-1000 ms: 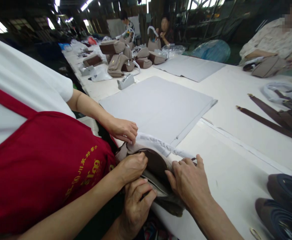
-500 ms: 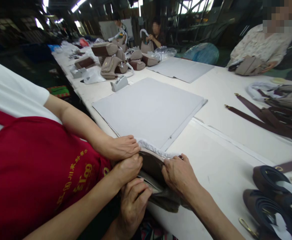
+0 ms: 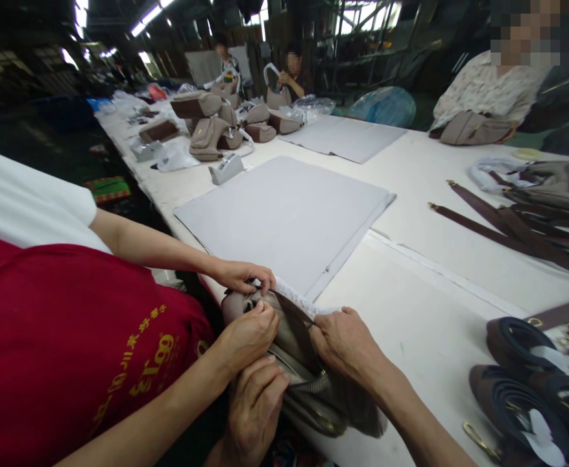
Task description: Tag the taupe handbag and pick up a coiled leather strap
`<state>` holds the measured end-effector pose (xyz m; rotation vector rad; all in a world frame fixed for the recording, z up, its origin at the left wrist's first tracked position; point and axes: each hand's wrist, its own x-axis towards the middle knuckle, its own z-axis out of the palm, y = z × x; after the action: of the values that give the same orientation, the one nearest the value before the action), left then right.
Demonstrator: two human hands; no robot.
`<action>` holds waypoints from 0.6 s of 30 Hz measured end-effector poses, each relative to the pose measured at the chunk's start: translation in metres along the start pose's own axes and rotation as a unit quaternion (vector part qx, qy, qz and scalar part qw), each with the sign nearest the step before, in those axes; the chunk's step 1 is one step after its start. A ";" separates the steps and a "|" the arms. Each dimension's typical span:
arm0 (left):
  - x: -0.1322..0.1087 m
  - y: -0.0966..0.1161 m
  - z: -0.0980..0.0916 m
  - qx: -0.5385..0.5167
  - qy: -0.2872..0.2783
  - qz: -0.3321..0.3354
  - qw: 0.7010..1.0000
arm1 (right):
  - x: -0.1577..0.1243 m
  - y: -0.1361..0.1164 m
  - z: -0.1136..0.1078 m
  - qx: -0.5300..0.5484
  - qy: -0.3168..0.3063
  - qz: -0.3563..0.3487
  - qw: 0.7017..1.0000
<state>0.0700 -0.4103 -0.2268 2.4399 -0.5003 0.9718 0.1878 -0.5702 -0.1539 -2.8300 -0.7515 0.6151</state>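
Right hand grips the rim of the bag in my feed, and my left hand, fingers curled, holds its near edge. I judge both grips are meant to spread the mouth and steady it for the co-worker's hands at the other end. From here, the bag lies between my hands, touching both, at the edge of the table.

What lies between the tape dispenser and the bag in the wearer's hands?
The nearer grey sheet lies between the tape dispenser and that bag, as the head view shows.
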 end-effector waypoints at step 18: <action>-0.004 0.008 0.011 0.000 0.037 -0.020 0.999 | 0.002 0.017 0.020 0.057 0.030 0.001 0.998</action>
<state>0.0698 -0.4221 -0.2345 2.3942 -0.4255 1.0406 0.1882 -0.5833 -0.1772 -2.7324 -0.6805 0.5534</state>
